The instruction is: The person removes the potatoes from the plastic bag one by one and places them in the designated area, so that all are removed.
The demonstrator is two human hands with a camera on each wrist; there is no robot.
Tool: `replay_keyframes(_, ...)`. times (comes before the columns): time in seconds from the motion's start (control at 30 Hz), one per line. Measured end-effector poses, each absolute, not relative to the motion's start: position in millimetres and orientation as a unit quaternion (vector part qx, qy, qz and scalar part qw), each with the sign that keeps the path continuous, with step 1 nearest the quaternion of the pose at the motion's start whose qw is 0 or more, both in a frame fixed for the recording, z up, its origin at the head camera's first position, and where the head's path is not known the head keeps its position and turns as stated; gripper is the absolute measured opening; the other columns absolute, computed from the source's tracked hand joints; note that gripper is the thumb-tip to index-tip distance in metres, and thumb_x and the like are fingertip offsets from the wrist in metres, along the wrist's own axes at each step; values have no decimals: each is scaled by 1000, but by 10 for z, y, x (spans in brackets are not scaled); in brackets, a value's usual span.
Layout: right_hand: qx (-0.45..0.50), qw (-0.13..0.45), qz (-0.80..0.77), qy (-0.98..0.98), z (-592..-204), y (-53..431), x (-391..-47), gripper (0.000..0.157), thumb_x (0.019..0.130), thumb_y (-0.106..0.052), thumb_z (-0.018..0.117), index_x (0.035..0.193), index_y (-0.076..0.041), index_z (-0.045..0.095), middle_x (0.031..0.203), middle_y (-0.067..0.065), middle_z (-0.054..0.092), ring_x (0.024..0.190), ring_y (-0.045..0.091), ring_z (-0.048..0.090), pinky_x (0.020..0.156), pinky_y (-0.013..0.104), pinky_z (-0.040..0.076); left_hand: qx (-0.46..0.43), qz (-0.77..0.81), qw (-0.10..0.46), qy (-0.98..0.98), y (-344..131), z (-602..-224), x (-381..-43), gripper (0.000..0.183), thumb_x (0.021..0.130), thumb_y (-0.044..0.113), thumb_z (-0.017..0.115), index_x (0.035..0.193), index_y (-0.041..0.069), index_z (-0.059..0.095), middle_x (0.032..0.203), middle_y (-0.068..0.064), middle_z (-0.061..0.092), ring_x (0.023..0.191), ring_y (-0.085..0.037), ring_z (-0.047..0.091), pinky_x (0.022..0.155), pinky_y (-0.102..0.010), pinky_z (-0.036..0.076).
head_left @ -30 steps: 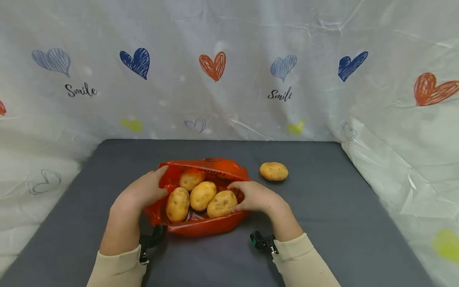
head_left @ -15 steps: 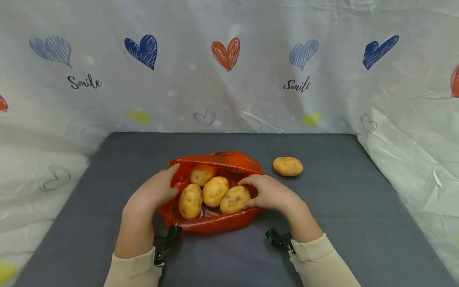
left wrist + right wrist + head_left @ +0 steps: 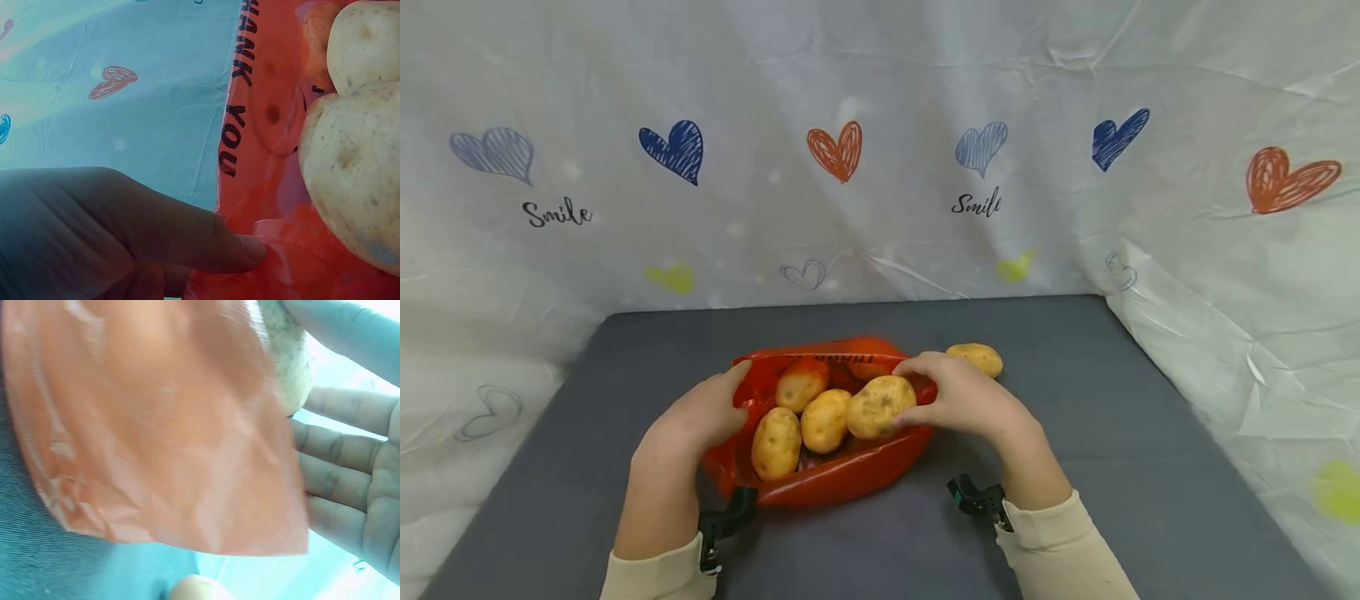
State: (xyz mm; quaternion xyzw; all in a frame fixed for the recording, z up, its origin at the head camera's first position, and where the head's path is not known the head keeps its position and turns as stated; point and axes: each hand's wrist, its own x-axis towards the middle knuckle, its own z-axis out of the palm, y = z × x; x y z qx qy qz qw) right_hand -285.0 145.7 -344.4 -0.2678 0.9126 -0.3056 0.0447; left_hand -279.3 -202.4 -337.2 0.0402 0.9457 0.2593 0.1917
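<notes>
An open red plastic bag (image 3: 842,487) with potatoes inside lies on the table in the head view. At its left edge my left hand (image 3: 703,412) pinches the plastic; the left wrist view shows the thumb (image 3: 215,244) pressed on the red film beside the "THANK YOU" print. My right hand (image 3: 958,396) holds the rightmost potato (image 3: 877,407) between thumb and fingers, over the bag's right side. Two more potatoes (image 3: 777,443) (image 3: 825,422) lie left of it, with another potato (image 3: 802,384) behind them. In the right wrist view the bag's wall partly hides the held potato (image 3: 290,369).
One loose potato (image 3: 979,357) lies on the dark grey table (image 3: 1060,400) behind the right hand, partly covered by it. A white sheet (image 3: 895,225) printed with hearts stands along the back and sides. Small dark cameras (image 3: 977,496) are strapped to both wrists.
The right hand has lifted the rightmost potato up from the others in the bag. The left hand keeps its hold on the bag's left edge. The head view has shifted slightly.
</notes>
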Motion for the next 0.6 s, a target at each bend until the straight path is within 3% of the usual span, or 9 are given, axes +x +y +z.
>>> replay_keyframes(0.2, -261, 29, -339, 903, -3363, 1557, -2816, 60, 79, -42, 90, 128, -16, 69, 119, -7, 66, 111, 17, 61, 97, 43, 52, 36, 251, 195, 947, -2012, -3391, -2779, 78, 95, 3, 56, 163, 1, 18, 156, -34, 34, 129, -45, 46, 98, -58, 49)
replay_keyframes(0.4, -227, 30, -384, 895, -3298, 1734, -2810, 55, 80, -39, 89, 129, -20, 69, 116, -8, 67, 107, 16, 64, 92, 45, 54, 43, 257, 191, 946, -1983, -3399, -2765, 78, 96, 4, 58, 163, 0, 18, 155, -34, 36, 134, -47, 44, 103, -63, 45)
replay_keyframes(0.6, -183, 16, -407, 895, -3240, 1998, -2819, 61, 83, -41, 87, 135, -16, 66, 123, -1, 67, 112, 20, 64, 90, 43, 54, 41, 280, 182, 942, -2031, -3368, -2731, 84, 94, 1, 57, 164, 2, 11, 153, -35, 36, 131, -49, 45, 95, -63, 51)
